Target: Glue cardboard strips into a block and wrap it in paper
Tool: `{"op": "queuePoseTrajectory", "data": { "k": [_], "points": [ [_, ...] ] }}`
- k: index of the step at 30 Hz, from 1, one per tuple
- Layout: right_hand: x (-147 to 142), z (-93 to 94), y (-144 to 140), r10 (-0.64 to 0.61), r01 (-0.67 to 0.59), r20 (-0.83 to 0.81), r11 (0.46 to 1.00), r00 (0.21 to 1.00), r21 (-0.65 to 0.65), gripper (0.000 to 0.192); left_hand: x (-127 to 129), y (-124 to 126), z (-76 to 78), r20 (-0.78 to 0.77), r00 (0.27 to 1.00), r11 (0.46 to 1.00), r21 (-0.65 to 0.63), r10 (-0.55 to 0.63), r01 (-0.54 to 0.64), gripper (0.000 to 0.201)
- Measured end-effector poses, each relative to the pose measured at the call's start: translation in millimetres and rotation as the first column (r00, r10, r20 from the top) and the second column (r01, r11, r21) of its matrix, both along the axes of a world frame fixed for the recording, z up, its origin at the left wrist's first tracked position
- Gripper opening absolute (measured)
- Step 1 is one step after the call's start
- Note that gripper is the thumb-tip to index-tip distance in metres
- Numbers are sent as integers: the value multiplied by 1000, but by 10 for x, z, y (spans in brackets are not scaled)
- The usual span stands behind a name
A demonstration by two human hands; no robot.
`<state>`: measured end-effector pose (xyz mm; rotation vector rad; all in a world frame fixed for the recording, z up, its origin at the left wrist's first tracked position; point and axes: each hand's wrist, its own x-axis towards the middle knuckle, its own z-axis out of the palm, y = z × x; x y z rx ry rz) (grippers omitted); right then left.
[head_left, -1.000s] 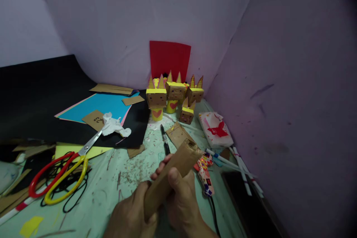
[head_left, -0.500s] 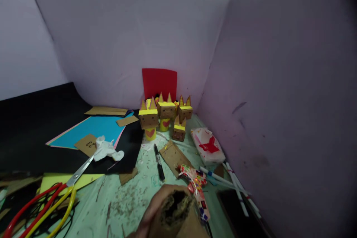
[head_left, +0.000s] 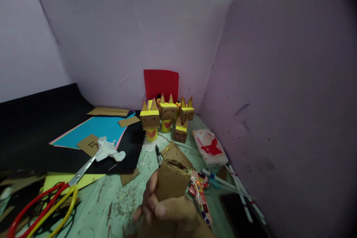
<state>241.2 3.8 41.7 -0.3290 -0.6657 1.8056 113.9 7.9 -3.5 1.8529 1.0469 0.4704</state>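
My right hand is at the bottom centre, shut on a rolled brown cardboard piece. The thumb lies across the front and the fingers wrap round its left side. The piece stands upright with its ragged open top facing the camera. My left hand is out of view. Just right of the cardboard lies a patterned glue gun with a small red light. Beyond it a black pen and a flat cardboard scrap rest on the pale green table.
Several cardboard box figures with yellow ears stand in front of a red sheet in the corner. At the left are large red and yellow scissors, a crumpled tissue and blue paper. By the right wall are a tissue pack and markers.
The view tilted up and my left hand dropped out of sight. The cardboard piece, slanted a second ago, now stands upright and closer to the camera in my right hand.
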Motion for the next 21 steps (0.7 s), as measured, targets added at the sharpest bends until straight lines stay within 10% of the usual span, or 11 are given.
{"op": "queuePoseTrajectory", "data": {
  "k": [5,9,12,21],
  "points": [
    [-15,-43,0,-162,161,-13,985,987,-58,31,-8,-101,-112,2,999,997,-69,38,-38,35],
    [-88,-62,24,-472,503,254,862,844,-69,31,-79,-207,-88,-6,993,986,-119,116,-116,61],
    [-164,-67,18,-522,593,406,803,750,-62,30,-54,-261,-12,-54,966,952,-161,255,-260,41],
    [-125,-119,9,-198,236,264,964,944,-121,39,-43,-273,6,232,960,966,-237,160,-104,45]
  ]
}}
